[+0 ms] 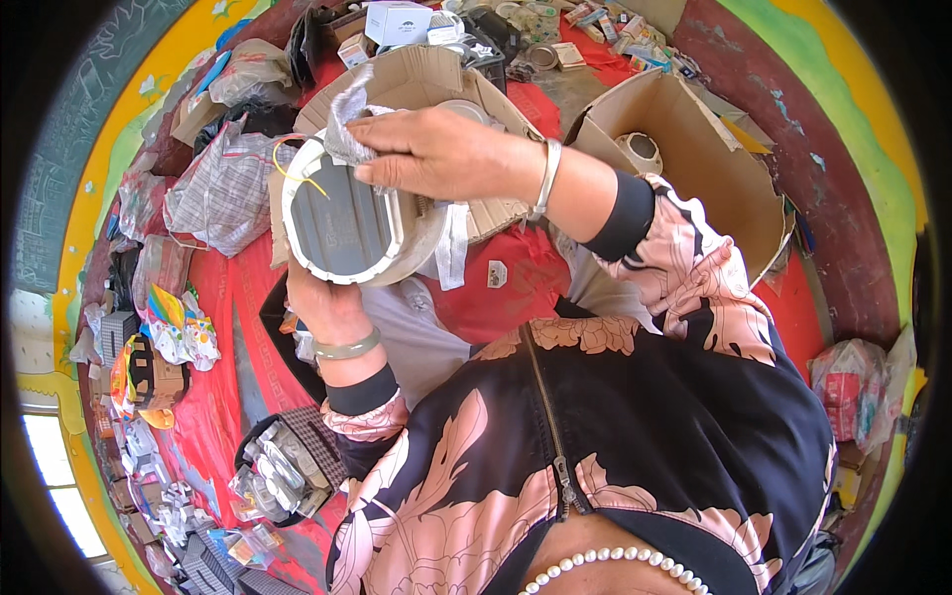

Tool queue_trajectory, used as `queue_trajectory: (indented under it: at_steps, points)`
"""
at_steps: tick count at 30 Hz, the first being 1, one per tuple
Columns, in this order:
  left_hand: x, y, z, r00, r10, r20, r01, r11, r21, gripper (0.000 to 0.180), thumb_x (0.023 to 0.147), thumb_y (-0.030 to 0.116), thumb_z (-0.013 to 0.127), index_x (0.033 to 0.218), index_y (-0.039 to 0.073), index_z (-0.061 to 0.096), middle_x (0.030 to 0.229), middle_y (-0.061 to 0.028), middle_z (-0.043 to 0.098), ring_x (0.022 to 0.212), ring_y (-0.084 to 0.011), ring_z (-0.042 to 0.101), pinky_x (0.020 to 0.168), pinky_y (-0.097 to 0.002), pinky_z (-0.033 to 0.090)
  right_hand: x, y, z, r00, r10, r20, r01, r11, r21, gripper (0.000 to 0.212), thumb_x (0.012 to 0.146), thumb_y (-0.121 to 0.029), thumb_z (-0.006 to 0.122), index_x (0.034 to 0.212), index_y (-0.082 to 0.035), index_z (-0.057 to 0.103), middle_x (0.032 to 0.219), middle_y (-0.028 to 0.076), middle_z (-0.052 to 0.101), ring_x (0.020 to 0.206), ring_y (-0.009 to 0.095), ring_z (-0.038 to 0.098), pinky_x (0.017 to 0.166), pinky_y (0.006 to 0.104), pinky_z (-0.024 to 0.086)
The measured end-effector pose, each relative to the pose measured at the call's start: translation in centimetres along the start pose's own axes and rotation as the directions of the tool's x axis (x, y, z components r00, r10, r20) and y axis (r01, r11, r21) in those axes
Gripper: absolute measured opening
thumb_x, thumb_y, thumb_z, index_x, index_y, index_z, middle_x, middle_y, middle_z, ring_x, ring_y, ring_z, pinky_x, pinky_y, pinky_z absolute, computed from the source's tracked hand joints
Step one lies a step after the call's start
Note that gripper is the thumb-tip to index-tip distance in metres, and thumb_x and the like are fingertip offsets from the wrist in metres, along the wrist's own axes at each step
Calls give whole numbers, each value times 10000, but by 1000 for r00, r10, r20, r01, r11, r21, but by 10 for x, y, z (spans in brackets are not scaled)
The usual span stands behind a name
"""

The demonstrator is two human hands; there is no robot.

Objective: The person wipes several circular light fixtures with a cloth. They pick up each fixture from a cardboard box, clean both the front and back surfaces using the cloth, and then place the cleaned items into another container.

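Note:
An oval housing [342, 223] with a white notched rim and a ribbed grey inside is tilted in front of me. A thin yellow wire [297, 178] sticks out at its upper left. My left hand [327, 305] grips the housing from below, its fingers partly hidden behind it. Along the top of the rim, my right hand [431, 154] presses a crumpled grey-white cloth [347, 117] under its thumb and fingers. A pale fabric strip [452, 246] hangs down at the housing's right side.
Behind the housing stands an open cardboard box [397, 79]. A deeper cardboard box [709, 149] at the right holds a round white part [640, 151]. Plaid bags [230, 188] lie at the left. Below them, a dark bin [288, 466] holds clear plastic pieces. Red sheeting [213, 357] covers the floor.

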State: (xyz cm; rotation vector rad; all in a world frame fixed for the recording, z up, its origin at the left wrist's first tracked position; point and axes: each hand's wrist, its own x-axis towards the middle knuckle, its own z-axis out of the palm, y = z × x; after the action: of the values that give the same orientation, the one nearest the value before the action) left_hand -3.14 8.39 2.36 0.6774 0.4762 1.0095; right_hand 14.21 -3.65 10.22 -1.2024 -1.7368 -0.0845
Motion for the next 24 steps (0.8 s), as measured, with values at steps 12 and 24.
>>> queue_trajectory:
  at_steps: [12, 24]
  points:
    - [-3, 5, -22, 990, 143, 7, -141, 963, 230, 316, 911, 158, 471, 1141, -43, 555, 1105, -108, 609, 975, -202, 601, 810, -335, 508, -28, 30, -73, 893, 380, -241, -444, 833, -331, 239, 817, -205, 578, 1008, -77, 643, 848, 187, 635, 704, 325, 623, 646, 362, 508]
    - [-14, 8, 10, 991, 122, -52, -111, 977, 181, 361, 968, 180, 349, 1223, -29, 495, 1218, -150, 554, 1090, -275, 564, 919, -408, 484, -21, 2, -18, 990, -72, 118, 114, 910, -399, 250, 686, 6, 586, 925, -5, 660, 1010, 127, 565, 940, 322, 538, 811, 363, 464]
